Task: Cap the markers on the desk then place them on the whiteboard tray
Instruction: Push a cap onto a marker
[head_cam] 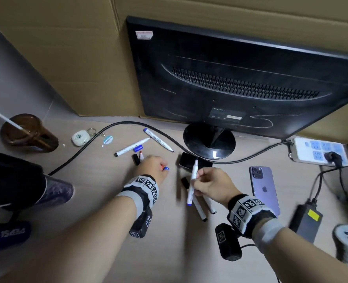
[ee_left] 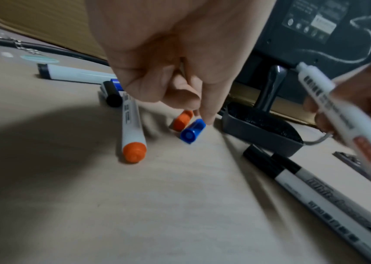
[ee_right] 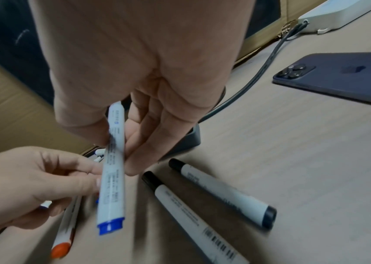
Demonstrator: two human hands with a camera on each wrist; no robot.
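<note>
My right hand (head_cam: 208, 184) pinches an uncapped blue marker (head_cam: 192, 184) between thumb and fingers, nib pointing away and up, blue end (ee_right: 110, 226) toward me. My left hand (head_cam: 152, 166) reaches down to the desk; its index fingertip (ee_left: 208, 119) touches a loose blue cap (ee_left: 192, 131) lying beside an orange-red cap (ee_left: 182, 120). A red marker (ee_left: 132, 125) lies under that hand. Two black capped markers (ee_right: 193, 214) lie below my right hand. Farther back lie two more uncapped markers (head_cam: 132, 147), another blue cap (head_cam: 138, 148) and a black cap (head_cam: 135, 159). No whiteboard tray is in view.
A black monitor (head_cam: 240, 78) on a round stand (head_cam: 209, 139) fills the back of the desk. A small black box (head_cam: 189, 162), a purple phone (head_cam: 264, 186), a power strip (head_cam: 320, 152), a power brick (head_cam: 306, 221) and a black cable (head_cam: 83, 148) lie around.
</note>
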